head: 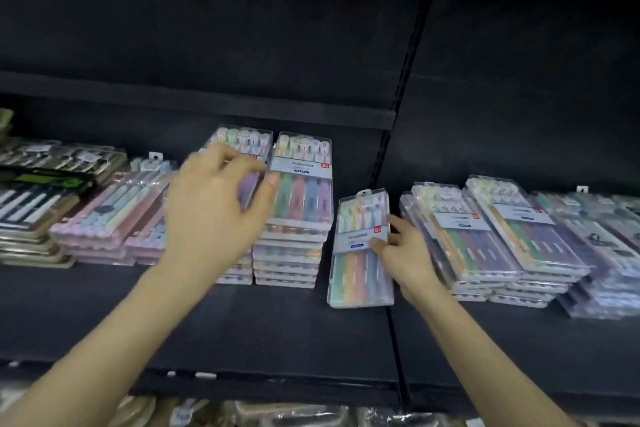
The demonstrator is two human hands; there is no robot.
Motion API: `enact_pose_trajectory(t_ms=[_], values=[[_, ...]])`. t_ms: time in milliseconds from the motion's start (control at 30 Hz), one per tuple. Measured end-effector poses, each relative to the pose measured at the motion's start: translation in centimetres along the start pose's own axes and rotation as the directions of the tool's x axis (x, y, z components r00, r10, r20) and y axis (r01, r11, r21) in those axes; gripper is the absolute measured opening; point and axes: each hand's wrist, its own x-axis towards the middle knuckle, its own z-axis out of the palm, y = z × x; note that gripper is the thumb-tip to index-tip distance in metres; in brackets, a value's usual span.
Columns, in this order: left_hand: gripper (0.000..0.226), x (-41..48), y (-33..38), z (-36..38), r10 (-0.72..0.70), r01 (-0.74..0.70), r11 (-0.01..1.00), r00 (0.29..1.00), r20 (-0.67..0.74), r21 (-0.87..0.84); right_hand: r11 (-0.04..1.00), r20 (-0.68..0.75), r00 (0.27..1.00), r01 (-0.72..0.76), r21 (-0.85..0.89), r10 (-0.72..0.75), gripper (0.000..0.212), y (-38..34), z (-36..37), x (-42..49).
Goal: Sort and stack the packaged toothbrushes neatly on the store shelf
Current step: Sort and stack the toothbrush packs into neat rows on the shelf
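Clear packs of pastel toothbrushes lie in piles on a black shelf (242, 322). My right hand (405, 253) pinches one pack (360, 274) by its right edge, thumb on the label, and holds it tilted over the shelf between two groups of piles. My left hand (211, 208) hovers, blurred, over the left of two neat centre stacks (239, 146), fingers loosely curved, holding nothing that I can see. The right centre stack (298, 191) stands beside it. Untidy, skewed stacks (491, 239) lie to the right of the held pack.
Pink-toned toothbrush packs (114, 215) and dark and beige packs (34, 198) fill the shelf's left end. More clear packs (609, 246) crowd the far right. An upright post (398, 107) divides the shelf bays. Packaged goods (277, 414) show on the shelf below.
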Motion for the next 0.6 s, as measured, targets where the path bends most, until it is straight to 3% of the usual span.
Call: enact_pose_trajectory(t_ms=[133,233,367,600], values=[[0.074,1.0,-2.8,1.2,-0.26,0.179,0.933,0.935,0.24,0.311,0.995,0.056,0.997,-0.049,0.084,0.044,0.038,1.3,1.6,2.5],[0.087,1.0,-3.2,1.7,-0.242,0.126,0.912,0.933,0.264,0.39,0.996,0.043,0.999,-0.005,-0.084,0.009,0.037,1.8,2.3,3.5],[0.091,1.0,-3.6,1.7,-0.237,0.112,0.91,0.931,0.279,0.398,0.886,-0.013,0.996,0.071,-0.459,-0.087,0.044,2.5,2.7,2.8],[0.092,0.9,-3.8,2.2,-0.205,0.071,0.912,0.931,0.3,0.404,0.797,0.1,0.984,0.177,-0.577,-0.145,0.044,3.1,4.2,1.2]])
